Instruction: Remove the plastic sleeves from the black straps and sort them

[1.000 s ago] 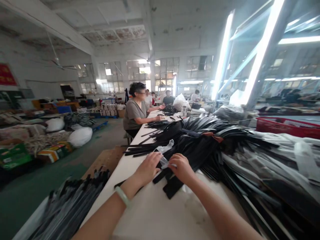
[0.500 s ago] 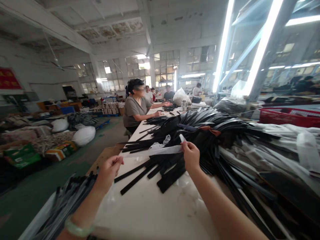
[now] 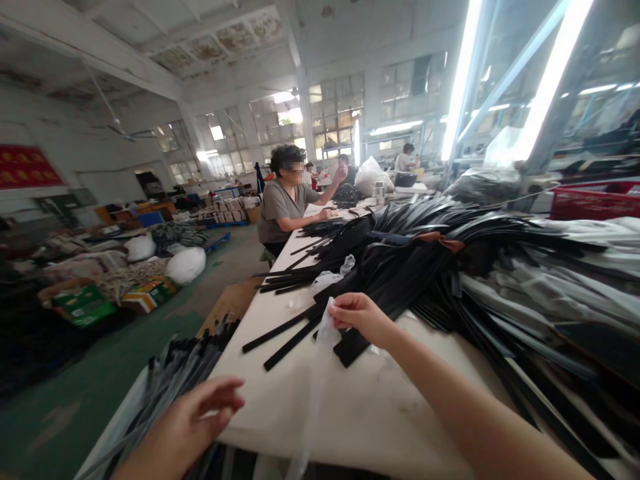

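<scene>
Pinched between the thumb and fingers of my right hand [image 3: 361,319] is one end of a translucent plastic strip [image 3: 316,380], which hangs down over the near table edge. My left hand [image 3: 205,413] is at the table's left edge, fingers curved and apart with nothing in them. Beyond my right hand, black flat strips [image 3: 395,293] lie in a large heap, tied with a brown band [image 3: 440,240]. Crumpled clear plastic [image 3: 333,277] rests on the heap's left part. Loose strip ends [image 3: 290,347] stick out across the white table [image 3: 380,413].
Left of the table stands a bundle of plastic-covered black strips [image 3: 185,367]. White wrapped material [image 3: 530,300] and a red crate [image 3: 595,199] are on the right. A co-worker in a grey top [image 3: 287,207] sits at the table's far left side.
My left hand has let go of the plastic strip and moved down. My right hand has moved left and lower, and the strip, stretched between both hands before, now hangs from it.
</scene>
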Demonstrator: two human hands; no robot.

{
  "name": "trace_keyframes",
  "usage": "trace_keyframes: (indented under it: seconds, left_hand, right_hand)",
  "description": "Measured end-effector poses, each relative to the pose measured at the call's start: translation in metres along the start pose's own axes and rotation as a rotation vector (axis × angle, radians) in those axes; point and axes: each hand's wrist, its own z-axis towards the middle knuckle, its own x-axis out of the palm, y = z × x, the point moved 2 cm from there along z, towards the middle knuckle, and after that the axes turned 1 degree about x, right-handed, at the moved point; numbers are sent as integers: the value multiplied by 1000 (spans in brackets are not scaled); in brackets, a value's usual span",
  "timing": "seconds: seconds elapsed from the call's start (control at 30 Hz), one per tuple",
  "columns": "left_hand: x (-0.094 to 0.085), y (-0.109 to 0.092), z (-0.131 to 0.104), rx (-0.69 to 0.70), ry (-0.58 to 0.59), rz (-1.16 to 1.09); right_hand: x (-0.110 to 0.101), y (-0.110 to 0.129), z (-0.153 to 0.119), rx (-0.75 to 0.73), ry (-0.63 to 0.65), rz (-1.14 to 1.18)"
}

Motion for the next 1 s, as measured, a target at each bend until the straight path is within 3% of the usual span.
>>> trace_keyframes:
  seconds: [0.1,0.17,0.27,0.37,0.53,0.73,0.83,1.0]
  left_hand:
    - [50,-45,47,30,305,-174]
    - [82,-65,77,3,450,-205]
    - [119,-77,113,-23,512,-234]
    - [140,-78,140,12,460,-310]
    - [153,-68,157,99,346,-355]
    - [147,-65,155,154,465,-348]
    - [143,-63,157,150,463,-318]
    - [146,-59,157,22,396,-367]
  right_hand:
    - [18,1,-7,-80,114,-117]
    - [20,2,-7,-137,126,-180]
    - [9,2,-1,-205,33,-230]
    - [-9,1,8,-220,-110,-180]
    - [-18,-9,17,-144,-196,-144]
    - [-15,-19,19,-82,-181,-184]
    - [-11,-15,16,-50,-131,-178]
    - [-2,-8,9,-71,1,-275]
